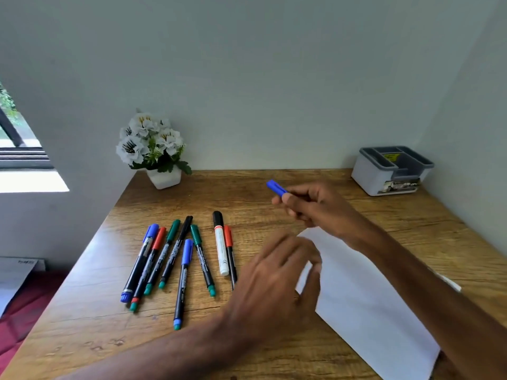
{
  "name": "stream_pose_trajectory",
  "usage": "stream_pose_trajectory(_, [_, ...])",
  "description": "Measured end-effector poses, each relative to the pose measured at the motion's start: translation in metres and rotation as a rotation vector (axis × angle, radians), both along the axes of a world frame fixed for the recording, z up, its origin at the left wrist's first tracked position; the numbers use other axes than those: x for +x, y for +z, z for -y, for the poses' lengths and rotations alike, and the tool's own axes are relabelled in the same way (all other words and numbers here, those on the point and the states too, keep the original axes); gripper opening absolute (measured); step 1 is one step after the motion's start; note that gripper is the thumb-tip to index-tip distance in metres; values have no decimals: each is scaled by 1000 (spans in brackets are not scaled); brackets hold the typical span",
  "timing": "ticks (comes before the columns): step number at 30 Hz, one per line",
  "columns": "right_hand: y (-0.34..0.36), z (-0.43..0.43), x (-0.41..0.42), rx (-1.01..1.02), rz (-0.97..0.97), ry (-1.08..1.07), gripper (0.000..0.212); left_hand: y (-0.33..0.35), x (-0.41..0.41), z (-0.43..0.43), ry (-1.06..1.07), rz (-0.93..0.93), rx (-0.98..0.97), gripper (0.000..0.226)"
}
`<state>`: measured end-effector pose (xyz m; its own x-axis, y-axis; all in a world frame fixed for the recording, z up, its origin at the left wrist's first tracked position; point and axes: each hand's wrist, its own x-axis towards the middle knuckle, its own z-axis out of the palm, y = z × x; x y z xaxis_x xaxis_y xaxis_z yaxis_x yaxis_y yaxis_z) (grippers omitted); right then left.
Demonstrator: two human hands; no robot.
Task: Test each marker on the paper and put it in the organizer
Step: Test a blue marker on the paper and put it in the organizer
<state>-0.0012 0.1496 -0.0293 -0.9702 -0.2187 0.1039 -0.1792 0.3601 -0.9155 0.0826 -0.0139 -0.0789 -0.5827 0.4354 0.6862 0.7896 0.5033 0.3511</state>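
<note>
My right hand [312, 205] is raised over the table, closed around a blue-capped marker [275, 187] whose cap sticks out to the upper left. My left hand [279, 278] hovers, fingers apart and blurred, over the left edge of the white paper [365, 297]. Several markers lie in a loose row on the table to the left, among them a blue-capped one [185, 275], a green-capped one [201, 256] and a thick white marker with a black cap [220, 245]. The grey and white organizer [392, 171] stands at the back right corner, its compartments looking empty.
A white pot of white flowers [153, 149] stands at the back left of the wooden table [247, 193]. Walls close in behind and to the right. A window is at far left, and red fabric lies below the table's left edge.
</note>
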Motion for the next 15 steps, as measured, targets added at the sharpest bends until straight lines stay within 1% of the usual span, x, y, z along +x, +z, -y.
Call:
stream_pose_trajectory(1, [-6,-6,5,71,-90,-19,21,2,-5,2,37,-36,31,11])
stream_pose_trajectory(3, [-18,-14,16,206,-244,-39,23,5,-17,9,141,-51,53,28])
stream_pose_trajectory(5, [-28,-17,24,329,-299,-36,24,7,-28,13,213,-12,13,44])
stream_pose_trajectory(6, [-31,-16,28,371,-316,-27,24,6,-32,15,221,27,-23,52])
stream_pose_trajectory(8, [-32,-11,34,391,-338,-5,18,4,-40,19,193,60,-116,62])
stream_pose_trajectory(11, [-30,-7,38,394,-340,28,25,0,-46,23,142,82,-210,61])
stream_pose_trajectory(13, [-28,-8,38,413,-320,46,24,-1,-47,25,151,85,-257,65])
stream_pose_trajectory(15, [-26,-11,38,464,-278,58,25,-3,-48,27,189,47,-313,69])
